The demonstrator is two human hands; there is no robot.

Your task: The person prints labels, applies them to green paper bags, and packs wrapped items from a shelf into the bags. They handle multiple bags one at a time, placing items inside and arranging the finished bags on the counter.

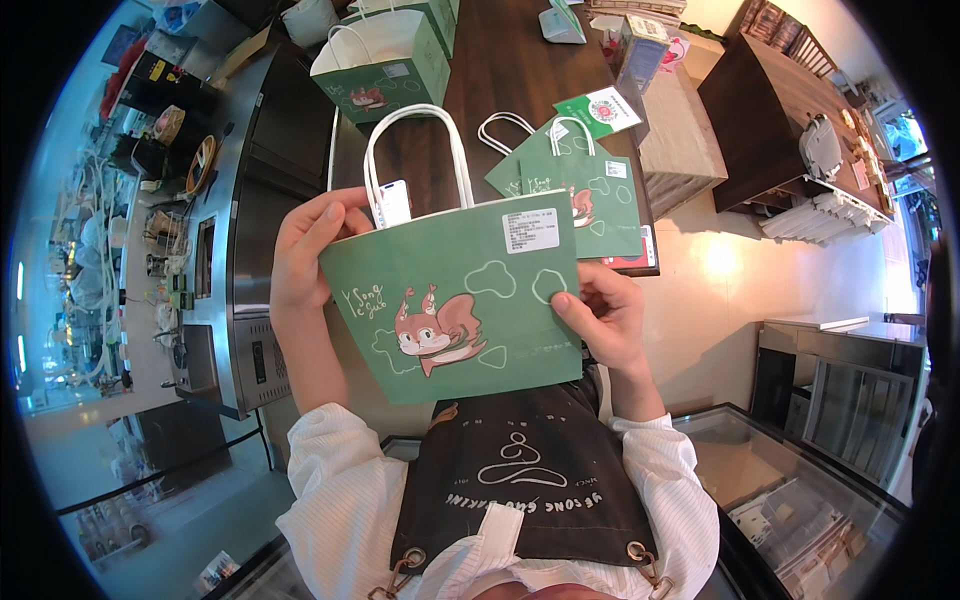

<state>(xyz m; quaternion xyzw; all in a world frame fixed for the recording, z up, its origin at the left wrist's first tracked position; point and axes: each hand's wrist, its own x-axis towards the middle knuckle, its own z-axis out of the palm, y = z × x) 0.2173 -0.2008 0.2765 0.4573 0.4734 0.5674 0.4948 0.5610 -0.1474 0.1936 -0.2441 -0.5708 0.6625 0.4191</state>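
A flat green paper gift bag [450,300] with white twisted handles is held up before my chest. Its front carries a printed squirrel, pale outlines, lettering and a white sticker [531,229]. My left hand [319,247] pinches its upper left corner beside the handle. Along the right edge, my right hand [604,315] grips it, thumb on the front and fingers behind. Behind it, another flat green bag [619,199] overlaps a second one [517,161] on the dark wooden table [491,67]. A lit phone [395,201] is partly hidden behind the held bag's handle.
An opened green bag [397,82] stands at the table's far left, with more bags behind. A green and white card [600,112] lies near the right edge, by an upright box [641,52]. Steel kitchen equipment [240,330] is at left, a wooden counter [780,112] at right.
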